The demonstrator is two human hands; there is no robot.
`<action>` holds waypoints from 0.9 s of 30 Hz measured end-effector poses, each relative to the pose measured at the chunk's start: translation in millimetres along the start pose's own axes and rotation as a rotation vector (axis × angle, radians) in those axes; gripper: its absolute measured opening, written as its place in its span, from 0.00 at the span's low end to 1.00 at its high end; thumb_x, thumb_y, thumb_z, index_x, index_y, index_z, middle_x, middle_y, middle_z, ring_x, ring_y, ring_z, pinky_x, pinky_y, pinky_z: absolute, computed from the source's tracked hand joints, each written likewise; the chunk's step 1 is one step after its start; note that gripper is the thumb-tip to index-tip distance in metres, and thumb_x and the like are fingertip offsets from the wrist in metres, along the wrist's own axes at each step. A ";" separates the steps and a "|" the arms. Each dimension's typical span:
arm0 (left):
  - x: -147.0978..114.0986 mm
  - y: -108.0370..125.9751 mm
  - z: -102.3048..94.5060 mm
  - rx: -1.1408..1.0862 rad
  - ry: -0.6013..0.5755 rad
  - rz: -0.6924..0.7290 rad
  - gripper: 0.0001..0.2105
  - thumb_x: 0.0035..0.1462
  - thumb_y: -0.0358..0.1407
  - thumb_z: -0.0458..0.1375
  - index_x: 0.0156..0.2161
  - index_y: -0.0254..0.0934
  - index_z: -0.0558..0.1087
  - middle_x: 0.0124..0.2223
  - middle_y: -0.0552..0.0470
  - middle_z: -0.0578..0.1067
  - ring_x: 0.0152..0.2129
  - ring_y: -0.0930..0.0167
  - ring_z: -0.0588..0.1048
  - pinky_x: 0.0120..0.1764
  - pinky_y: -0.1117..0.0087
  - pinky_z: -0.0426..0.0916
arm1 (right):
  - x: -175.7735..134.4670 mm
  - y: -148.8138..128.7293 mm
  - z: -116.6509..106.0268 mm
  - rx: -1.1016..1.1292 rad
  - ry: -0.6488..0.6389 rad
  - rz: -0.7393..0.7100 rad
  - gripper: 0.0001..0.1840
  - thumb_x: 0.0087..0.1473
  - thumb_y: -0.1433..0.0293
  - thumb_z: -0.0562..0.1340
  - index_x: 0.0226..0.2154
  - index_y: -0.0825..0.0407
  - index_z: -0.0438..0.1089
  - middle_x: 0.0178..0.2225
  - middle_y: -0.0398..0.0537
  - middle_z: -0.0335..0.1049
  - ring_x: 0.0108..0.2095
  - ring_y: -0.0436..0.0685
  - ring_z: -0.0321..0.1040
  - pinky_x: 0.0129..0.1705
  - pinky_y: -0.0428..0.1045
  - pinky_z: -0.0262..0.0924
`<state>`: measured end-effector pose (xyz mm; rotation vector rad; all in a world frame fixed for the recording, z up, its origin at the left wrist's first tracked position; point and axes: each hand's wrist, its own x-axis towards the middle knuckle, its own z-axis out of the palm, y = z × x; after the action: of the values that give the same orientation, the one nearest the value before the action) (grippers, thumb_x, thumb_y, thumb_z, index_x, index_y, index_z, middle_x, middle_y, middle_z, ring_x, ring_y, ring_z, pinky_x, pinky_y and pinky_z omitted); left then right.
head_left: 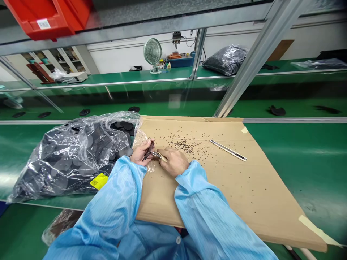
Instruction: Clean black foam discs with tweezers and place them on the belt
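Here, the left hand [141, 153] and right hand [174, 161] sit close together over brown cardboard [230, 180].

Head view: left pinches a thin dark piece [148, 151], right grips pliers [157, 155] just beside it; open cardboard runs to a slanting right edge, tiny black specks [183, 145] cluster far, a crinkled clear bag [73, 155] bulges left.

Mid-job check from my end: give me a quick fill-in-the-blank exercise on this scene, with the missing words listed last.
1. The left grip holds a thin dark piece; the metal-headed tool is in the ____ grip.
2. The label on the clear plastic bag is ____.
3. On the cardboard, the densest dark specks lie to the ____ of the long slim item.
4. Both sleeves are ____.

Missing words: right; yellow; left; blue.
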<state>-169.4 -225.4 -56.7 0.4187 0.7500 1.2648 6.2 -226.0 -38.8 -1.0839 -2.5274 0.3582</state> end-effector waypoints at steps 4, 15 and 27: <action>0.5 -1.4 0.5 0.037 0.023 0.011 0.10 0.48 0.33 0.64 0.38 0.34 0.71 0.26 0.55 0.66 0.17 0.79 0.63 0.12 0.83 0.49 | 0.0 2.0 -1.0 -0.062 -0.035 0.018 0.15 0.50 0.73 0.57 0.41 0.45 0.71 0.33 0.47 0.71 0.33 0.56 0.66 0.32 0.48 0.55; -2.4 2.3 7.6 -0.124 -0.003 -0.003 0.06 0.54 0.29 0.59 0.38 0.34 0.70 0.27 0.54 0.67 0.18 0.79 0.64 0.13 0.83 0.52 | -1.4 -1.4 7.8 0.320 0.206 0.124 0.16 0.52 0.70 0.57 0.44 0.47 0.73 0.35 0.47 0.73 0.37 0.57 0.68 0.39 0.49 0.60; 3.3 -4.4 15.9 0.020 0.309 0.229 0.14 0.48 0.34 0.65 0.42 0.36 0.71 0.30 0.54 0.73 0.21 0.77 0.70 0.23 0.76 0.63 | 11.0 25.6 -8.1 1.931 0.383 0.776 0.08 0.52 0.66 0.57 0.31 0.53 0.67 0.24 0.47 0.71 0.24 0.54 0.69 0.29 0.51 0.66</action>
<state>-154.6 -221.6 -49.4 0.3354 0.9965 1.5599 19.1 -200.0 -38.4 -0.8461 -0.4532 1.8718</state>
